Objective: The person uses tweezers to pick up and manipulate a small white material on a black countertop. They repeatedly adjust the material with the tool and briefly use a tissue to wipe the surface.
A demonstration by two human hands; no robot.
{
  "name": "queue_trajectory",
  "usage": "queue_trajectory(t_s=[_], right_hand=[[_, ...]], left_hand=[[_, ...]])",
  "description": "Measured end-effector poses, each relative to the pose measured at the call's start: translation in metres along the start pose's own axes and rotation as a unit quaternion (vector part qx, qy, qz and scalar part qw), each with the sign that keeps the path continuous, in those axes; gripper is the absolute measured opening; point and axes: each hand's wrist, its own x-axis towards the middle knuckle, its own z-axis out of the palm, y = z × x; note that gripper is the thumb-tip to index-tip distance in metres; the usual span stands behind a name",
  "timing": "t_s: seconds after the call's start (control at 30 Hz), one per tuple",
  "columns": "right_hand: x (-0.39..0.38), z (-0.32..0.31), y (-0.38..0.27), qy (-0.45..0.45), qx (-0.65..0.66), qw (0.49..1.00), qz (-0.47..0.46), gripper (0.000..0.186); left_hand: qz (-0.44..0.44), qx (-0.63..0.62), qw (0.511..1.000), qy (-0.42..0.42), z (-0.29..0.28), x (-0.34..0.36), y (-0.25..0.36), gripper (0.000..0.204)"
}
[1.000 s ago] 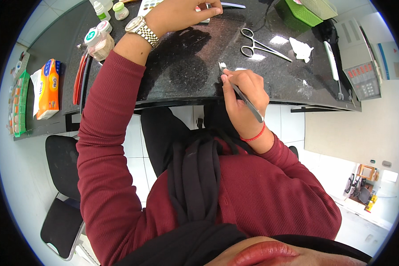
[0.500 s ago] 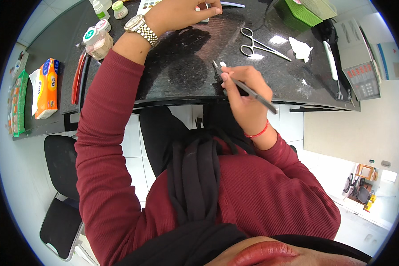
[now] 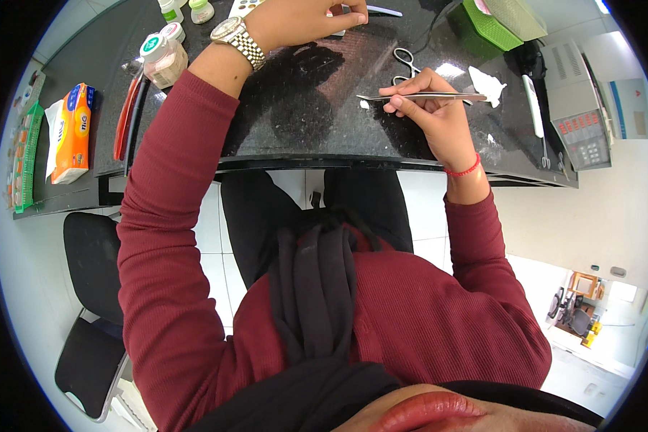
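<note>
In my right hand (image 3: 432,108) is a pair of metal tweezers (image 3: 453,96), pinched between thumb and fingers. They lie nearly level above the black speckled table (image 3: 317,144), thin tips pointing left. Just below the tips is a small white tuft (image 3: 364,105). Scissor-handled forceps (image 3: 403,56) lie partly hidden behind my right hand. My left hand (image 3: 295,23) reaches to the far edge of the view, its fingers bent together beside a small white and red item. What they hold, if anything, I cannot make out.
At the left stand lidded jars (image 3: 164,61), small bottles (image 3: 170,11) and an orange tissue pack (image 3: 72,137). A green basket (image 3: 486,27), crumpled white tissue (image 3: 487,85), a white-handled tool (image 3: 533,104) and a grey device with buttons (image 3: 583,137) are at the right.
My right hand has moved right and away from me with the tweezers, which have turned from slanting to nearly level. The white tuft now shows apart from the fingers. My left hand has barely shifted.
</note>
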Motion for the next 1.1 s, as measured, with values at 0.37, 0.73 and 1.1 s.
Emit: queue_trajectory(t_s=[0.37, 0.73, 1.1], right_hand=[[0.001, -0.003, 0.000, -0.003, 0.039, 0.999, 0.012, 0.012], [-0.002, -0.003, 0.001, -0.004, 0.051, 0.999, 0.009, 0.011], [-0.010, 0.006, -0.005, 0.068, 0.018, 0.997, 0.023, 0.011]], left_hand=[[-0.003, -0.005, 1.000, -0.001, 0.000, 0.000, 0.000, 0.017], [-0.009, 0.010, 1.000, -0.006, 0.000, 0.000, 0.001, 0.017], [-0.012, 0.004, 1.000, -0.002, 0.000, 0.000, -0.001, 0.017]])
